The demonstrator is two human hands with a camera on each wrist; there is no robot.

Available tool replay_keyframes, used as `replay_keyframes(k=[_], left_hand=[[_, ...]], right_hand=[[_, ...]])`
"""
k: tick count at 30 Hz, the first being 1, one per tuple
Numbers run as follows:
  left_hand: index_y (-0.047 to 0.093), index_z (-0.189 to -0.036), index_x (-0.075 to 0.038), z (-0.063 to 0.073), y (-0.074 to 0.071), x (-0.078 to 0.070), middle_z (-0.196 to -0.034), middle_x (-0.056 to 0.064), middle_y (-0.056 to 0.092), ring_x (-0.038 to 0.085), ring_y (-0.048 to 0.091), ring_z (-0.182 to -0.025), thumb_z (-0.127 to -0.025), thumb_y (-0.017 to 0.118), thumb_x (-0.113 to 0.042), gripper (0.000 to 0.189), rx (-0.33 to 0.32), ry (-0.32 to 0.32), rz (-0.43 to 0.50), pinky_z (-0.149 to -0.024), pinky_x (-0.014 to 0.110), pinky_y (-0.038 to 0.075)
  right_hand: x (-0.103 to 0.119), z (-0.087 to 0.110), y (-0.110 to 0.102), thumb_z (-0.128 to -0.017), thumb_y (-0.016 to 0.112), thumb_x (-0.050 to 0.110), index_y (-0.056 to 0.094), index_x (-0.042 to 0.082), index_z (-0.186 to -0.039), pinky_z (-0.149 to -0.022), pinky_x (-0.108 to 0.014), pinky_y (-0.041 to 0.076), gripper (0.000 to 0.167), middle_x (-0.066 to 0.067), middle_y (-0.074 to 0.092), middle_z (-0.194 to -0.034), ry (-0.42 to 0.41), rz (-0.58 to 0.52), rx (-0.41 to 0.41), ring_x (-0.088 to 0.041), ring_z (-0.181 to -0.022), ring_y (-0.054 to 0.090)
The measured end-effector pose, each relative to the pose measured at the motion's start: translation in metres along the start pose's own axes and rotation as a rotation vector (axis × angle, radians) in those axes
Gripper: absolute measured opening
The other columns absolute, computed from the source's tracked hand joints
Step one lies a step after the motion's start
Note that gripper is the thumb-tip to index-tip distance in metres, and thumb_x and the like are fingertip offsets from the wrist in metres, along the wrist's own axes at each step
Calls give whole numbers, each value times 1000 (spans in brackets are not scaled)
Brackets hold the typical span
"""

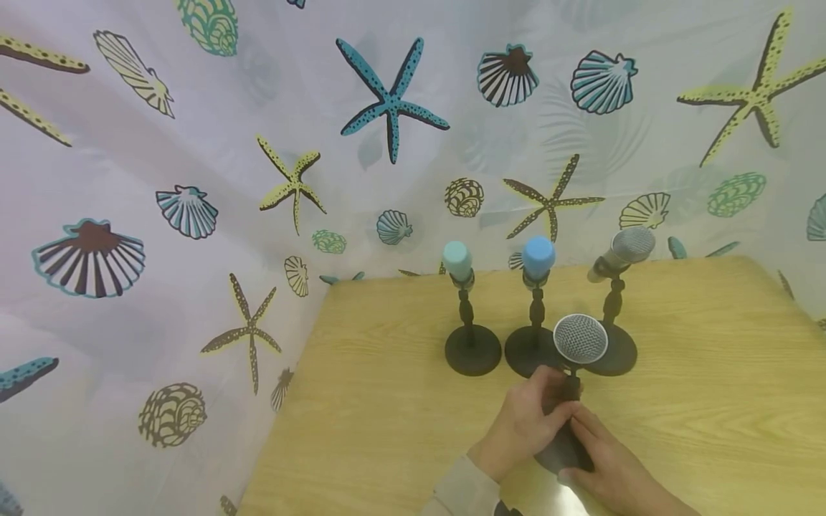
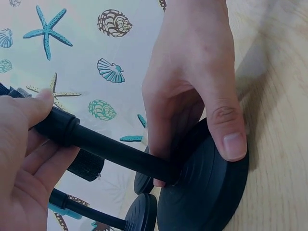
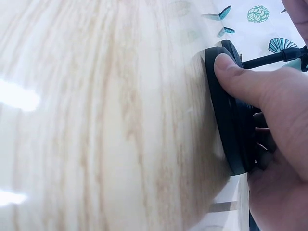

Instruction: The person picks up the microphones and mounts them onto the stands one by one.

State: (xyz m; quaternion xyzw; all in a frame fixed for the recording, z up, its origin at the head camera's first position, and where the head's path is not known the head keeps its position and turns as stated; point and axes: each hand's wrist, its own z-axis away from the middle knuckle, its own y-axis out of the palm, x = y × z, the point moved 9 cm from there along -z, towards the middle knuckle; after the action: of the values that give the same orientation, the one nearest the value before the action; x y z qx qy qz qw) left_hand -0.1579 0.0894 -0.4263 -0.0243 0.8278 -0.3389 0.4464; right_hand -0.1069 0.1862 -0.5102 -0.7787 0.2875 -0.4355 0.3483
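Note:
In the head view, a microphone with a silver mesh head (image 1: 581, 339) stands nearest me on a black desk stand with a round base (image 1: 558, 456). My left hand (image 1: 516, 426) grips the collar on the upper part of its pole (image 2: 120, 153). Lower down, my right hand (image 1: 609, 459) holds the round base. Its thumb (image 2: 234, 144) presses on the base's rim, while its other fingers reach behind the pole and are partly hidden. From the right wrist, the base (image 3: 226, 115) shows edge-on at the wooden tabletop.
Behind the hands stand microphones on round-based stands: one with a mint-green cover (image 1: 457, 260), one with a blue cover (image 1: 538, 258), and one with bare silver mesh (image 1: 634, 245). A seashell-patterned curtain (image 1: 426, 150) hangs around the wooden table (image 1: 374, 401).

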Motion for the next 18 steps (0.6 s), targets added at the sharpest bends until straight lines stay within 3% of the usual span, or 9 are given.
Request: replay_keyframes(k=[3,6,10,12,15,18], left_hand=[[58,-119,-15,-1,2,4,-115,-1,72,-2,66,-105,-95,68,-23,27,36,-54,34,-87,4,49],[62,-116,-14,-2,1,4,-112,-1,73,-2,67,-103,-99,60,-29,23,25,-44,60,-86,4,49],[67,-107,-14,-5,-6,1,-103,-1,76,-5,67,-97,-104,51,-36,28,-48,-1,66,-83,5,50],[70,-102,-14,-6,-10,0,-98,-2,77,-7,67,-92,-103,53,-36,28,-101,14,64,-80,5,51],[73,-96,-10,-5,-13,-2,-95,2,78,-5,69,-88,-99,61,-31,25,-160,20,134,-77,6,53],[74,-96,-7,-5,-14,-3,-95,4,78,-1,71,-87,-97,65,-27,22,-192,29,176,-75,8,55]], right_hand=[[2,1,0,-70,86,33,48,-8,-139,-105,5,4,88,-22,40,-145,-37,-10,-11,23,-136,-5],[4,1,0,-72,85,34,46,-7,-141,-106,6,5,89,-25,40,-145,-65,-6,-13,19,-140,-2],[4,1,0,-72,84,35,45,-5,-143,-106,6,6,90,-26,42,-145,-66,8,-24,19,-138,1],[4,1,0,-72,85,36,45,-5,-142,-106,6,6,90,-26,43,-145,-61,7,-26,21,-136,0],[4,1,-1,-73,84,37,46,-5,-142,-106,6,6,90,-25,43,-145,-59,7,-27,21,-136,0],[3,1,-1,-72,85,37,47,-5,-141,-106,5,6,88,-23,44,-145,-57,18,-27,17,-138,5]])
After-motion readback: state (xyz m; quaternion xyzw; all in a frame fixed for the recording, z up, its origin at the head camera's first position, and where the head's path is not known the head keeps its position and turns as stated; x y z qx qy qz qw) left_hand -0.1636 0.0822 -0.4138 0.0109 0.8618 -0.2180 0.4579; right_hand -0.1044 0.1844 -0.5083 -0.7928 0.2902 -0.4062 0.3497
